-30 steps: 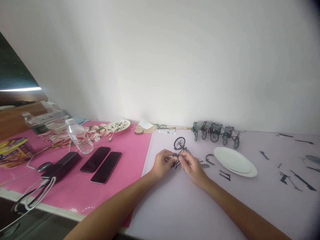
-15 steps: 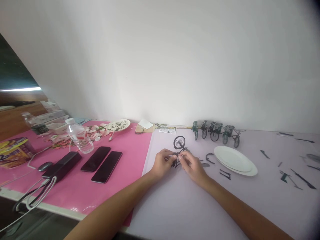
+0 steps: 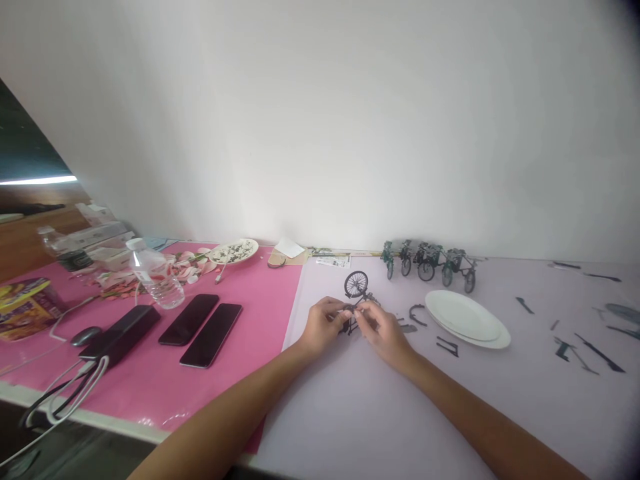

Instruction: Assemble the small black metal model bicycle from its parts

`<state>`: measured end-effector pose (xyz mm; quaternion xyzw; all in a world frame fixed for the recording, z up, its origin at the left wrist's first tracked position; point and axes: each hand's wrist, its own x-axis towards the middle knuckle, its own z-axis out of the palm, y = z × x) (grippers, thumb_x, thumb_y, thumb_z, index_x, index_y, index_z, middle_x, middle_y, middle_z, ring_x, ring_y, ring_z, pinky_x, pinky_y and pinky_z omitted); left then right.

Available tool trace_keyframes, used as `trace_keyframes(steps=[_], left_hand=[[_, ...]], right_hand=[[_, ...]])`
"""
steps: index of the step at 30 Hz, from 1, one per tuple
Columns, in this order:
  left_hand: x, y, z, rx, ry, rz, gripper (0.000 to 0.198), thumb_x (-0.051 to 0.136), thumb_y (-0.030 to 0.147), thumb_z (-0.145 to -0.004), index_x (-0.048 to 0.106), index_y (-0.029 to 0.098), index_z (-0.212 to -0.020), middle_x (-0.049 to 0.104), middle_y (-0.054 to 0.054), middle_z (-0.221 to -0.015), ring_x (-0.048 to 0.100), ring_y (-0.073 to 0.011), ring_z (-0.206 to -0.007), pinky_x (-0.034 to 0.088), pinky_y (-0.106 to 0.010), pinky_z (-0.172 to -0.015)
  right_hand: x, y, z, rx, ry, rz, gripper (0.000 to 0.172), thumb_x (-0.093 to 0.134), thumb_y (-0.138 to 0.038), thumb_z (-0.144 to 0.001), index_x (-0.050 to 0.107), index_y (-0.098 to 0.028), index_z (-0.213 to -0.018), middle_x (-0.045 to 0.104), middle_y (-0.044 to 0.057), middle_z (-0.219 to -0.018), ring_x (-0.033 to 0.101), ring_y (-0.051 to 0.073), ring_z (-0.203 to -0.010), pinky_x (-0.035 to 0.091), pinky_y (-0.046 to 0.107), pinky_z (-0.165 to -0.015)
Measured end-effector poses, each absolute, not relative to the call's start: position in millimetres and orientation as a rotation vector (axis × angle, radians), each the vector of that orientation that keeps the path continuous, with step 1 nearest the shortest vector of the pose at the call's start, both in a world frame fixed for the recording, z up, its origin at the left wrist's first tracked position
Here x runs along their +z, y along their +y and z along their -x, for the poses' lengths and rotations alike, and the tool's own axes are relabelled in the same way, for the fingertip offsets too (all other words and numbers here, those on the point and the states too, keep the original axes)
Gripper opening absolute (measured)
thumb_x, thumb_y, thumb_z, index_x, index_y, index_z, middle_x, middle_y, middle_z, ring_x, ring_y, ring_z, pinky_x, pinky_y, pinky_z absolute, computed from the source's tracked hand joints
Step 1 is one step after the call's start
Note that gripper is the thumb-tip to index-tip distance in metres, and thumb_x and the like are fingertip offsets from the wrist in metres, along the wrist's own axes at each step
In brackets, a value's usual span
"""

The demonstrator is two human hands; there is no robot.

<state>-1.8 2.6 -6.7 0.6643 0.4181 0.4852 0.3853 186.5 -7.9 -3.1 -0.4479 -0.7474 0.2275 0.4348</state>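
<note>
Between my hands is a small black model bicycle (image 3: 356,285), its spoked wheel raised at the far end. My left hand (image 3: 323,325) pinches it from the left with thumb and fingers. From the right, my right hand (image 3: 384,328) closes on the same model, fingertips meeting the left ones. The fingers hide much of the frame and whatever small part lies between them. Just right of my right hand lie a curved black piece (image 3: 417,315) and a dark U-shaped piece (image 3: 447,347).
Several finished model bicycles (image 3: 427,263) stand along the wall. White oval plates (image 3: 467,319) lie to the right, with loose dark parts (image 3: 600,352) beyond. On the pink left side are two phones (image 3: 211,335), a water bottle (image 3: 156,275) and a black power strip (image 3: 120,335).
The view has shifted slightly, so the table things appear a little further left. Both hands keep their pinch on the model bicycle, with hardly any visible movement.
</note>
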Motion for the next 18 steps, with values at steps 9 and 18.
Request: trace_keyframes(steps=[9, 18], left_hand=[[-9.2, 5.2, 1.6, 1.241, 1.055, -1.693, 0.029, 0.070, 0.042, -0.091, 0.079, 0.017, -0.103, 0.072, -0.010, -0.103, 0.064, -0.0159, -0.077, 0.051, -0.028, -0.070], [-12.9, 7.0, 3.1, 1.231, 1.077, -1.712, 0.033, 0.067, 0.046, -0.092, 0.077, 0.016, -0.100, 0.073, -0.012, -0.102, 0.066, -0.0185, -0.081, 0.052, -0.029, -0.071]], right_hand=[[-4.2, -7.6, -184.9, 0.518, -1.874, 1.105, 0.022, 0.052, -0.042, -0.102, 0.061, -0.023, -0.097, 0.058, -0.004, -0.061, 0.056, 0.015, -0.055, 0.044, 0.026, -0.056], [-1.3, -10.1, -184.0, 0.479, -1.925, 1.099, 0.027, 0.048, -0.046, -0.104, 0.061, -0.023, -0.098, 0.057, -0.003, -0.062, 0.056, 0.016, -0.057, 0.045, 0.027, -0.057]])
